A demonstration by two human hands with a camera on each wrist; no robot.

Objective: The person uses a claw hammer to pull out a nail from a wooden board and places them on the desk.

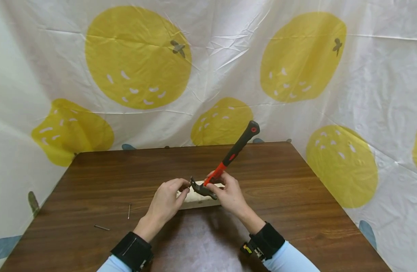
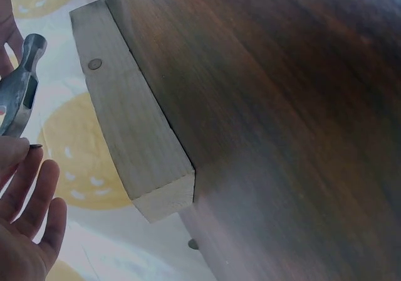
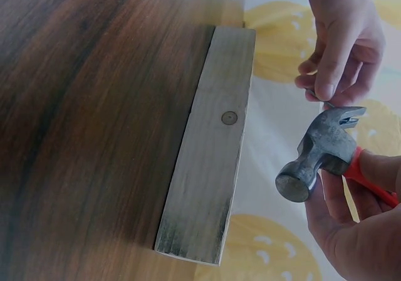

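My right hand [image 1: 233, 193] holds a claw hammer [image 1: 241, 142] by the red part of its handle, close to the steel head. The black grip slants up and away to the right. In the right wrist view the hammer head [image 3: 326, 143] has its claw toward my other hand. Between thumb and fingertips, my left hand [image 1: 165, 200] pinches a thin metal nail [image 2: 36, 146] right beside the claw; most of the nail is hidden. Both hands are over a pale wooden block [image 1: 200, 204], which lies on the table and has a round knot [image 3: 229, 118] on one side.
Two loose nails lie left of the block, one pointing away [image 1: 129, 211] and one nearly crosswise [image 1: 101, 227]. The brown wooden table [image 1: 279, 234] ends at a white curtain [image 1: 225, 22] printed with yellow fruit, behind and at both sides.
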